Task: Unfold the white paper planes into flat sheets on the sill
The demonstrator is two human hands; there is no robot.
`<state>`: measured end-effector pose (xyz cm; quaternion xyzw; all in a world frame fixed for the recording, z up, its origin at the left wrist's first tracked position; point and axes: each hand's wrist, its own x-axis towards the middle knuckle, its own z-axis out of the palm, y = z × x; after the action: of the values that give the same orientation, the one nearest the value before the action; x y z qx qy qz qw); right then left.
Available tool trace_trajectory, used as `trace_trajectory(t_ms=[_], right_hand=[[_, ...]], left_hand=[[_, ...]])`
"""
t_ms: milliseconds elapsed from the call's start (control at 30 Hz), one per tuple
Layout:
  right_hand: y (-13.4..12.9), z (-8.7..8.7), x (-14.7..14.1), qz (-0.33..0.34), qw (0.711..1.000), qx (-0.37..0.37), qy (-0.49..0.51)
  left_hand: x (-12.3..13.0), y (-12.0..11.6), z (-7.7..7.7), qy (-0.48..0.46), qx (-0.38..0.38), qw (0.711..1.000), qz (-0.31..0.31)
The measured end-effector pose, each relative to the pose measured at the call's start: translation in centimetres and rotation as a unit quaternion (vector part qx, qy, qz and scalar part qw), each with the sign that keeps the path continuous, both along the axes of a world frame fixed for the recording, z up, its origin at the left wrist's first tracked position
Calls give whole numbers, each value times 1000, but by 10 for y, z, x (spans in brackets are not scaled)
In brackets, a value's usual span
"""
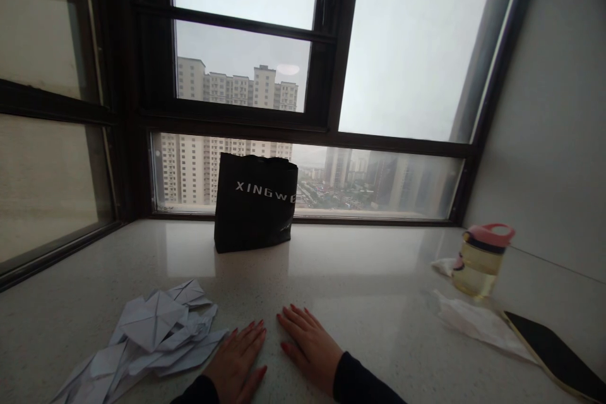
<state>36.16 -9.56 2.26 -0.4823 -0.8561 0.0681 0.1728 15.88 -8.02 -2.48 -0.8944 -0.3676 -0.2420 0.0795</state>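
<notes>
Around six o'clock on the pale sill: the left hand (238,352) and right hand (313,348) lie palm down, a little apart.
Grip: both are released, fingers extended, with nothing held.
Folded white papers (156,322): a loose, overlapping pile at nine o'clock from the left hand; one pointed tip reaches its fingers, though whether it touches or lies under them I cannot tell.
Pressing: light, even palms suit this pose; leaning leftward could flatten or skew those creases.
Paper handling: pinching one piece by a firm folded edge, with the other hand steadying the rest, should keep the layers from sliding.
Black bag (253,205): upright at twelve o'clock from the hands, by the window (402,150).
Bottle (480,262): upright at two o'clock, best given elbow room.
Crumpled tissue (483,323) and dark flat object (553,353): towards three o'clock, outside the hands' working space.
</notes>
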Motion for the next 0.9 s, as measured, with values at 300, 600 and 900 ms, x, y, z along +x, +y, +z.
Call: trace_trajectory(t_ms=[300,600,900], right_hand=[[3,1,-1,3,1000,-19,-11],[2,1,1,9,1000,-13,-13],[5,-3,3,7,999,-21,-26]], left_hand=[[1,-2,4,15,-6,1000,2],[2,-5,6,26,-33,999,17],[-16,5,61,16,-59,998,-16]])
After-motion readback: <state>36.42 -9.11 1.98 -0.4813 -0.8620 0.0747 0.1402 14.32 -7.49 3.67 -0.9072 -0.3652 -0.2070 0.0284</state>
